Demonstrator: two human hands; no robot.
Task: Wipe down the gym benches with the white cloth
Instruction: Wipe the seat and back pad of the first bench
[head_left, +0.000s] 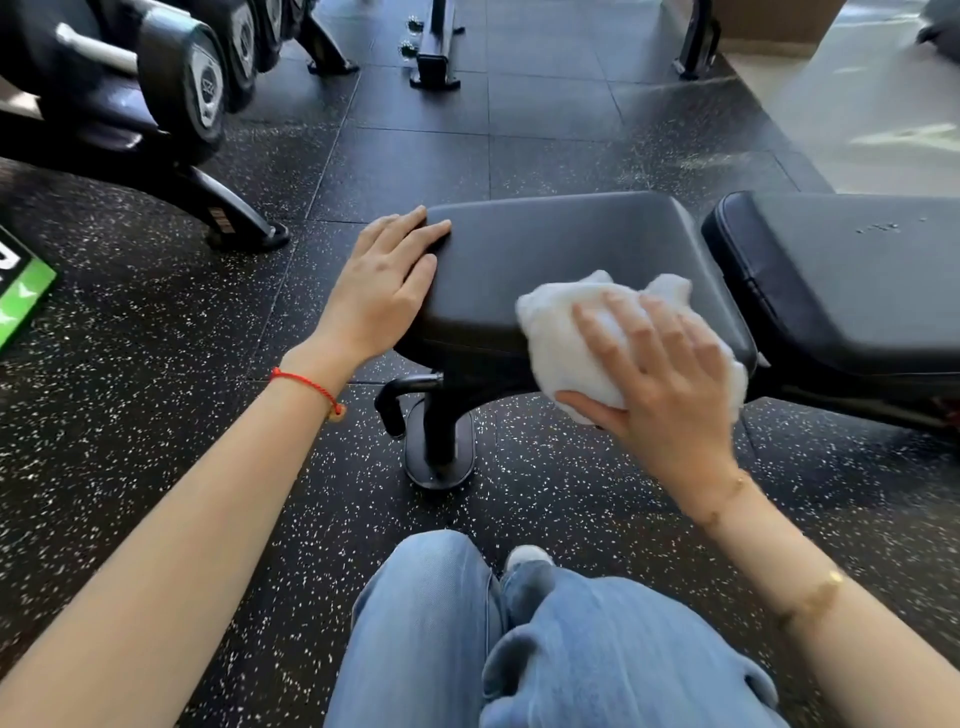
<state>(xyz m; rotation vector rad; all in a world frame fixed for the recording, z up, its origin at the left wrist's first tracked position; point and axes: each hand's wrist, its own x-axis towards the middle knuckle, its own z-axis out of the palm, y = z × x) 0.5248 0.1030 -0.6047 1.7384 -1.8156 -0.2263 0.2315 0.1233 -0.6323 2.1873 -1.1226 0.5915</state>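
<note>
Two hands on bench seat (561, 249): left hand (384, 291) flat, right hand (660, 374) gripping white cloth (556, 338), partly covered

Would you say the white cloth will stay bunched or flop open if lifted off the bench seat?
The white cloth looks soft and crumpled under the right hand, so it would likely droop. It seems light, and may slide easily on the smooth seat pad.

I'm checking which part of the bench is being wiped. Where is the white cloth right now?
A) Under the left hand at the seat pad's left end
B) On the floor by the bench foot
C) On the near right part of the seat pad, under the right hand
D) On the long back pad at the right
C: the white cloth lies bunched on the seat pad under the right hand, while the left hand rests bare on the pad's left end.
</note>
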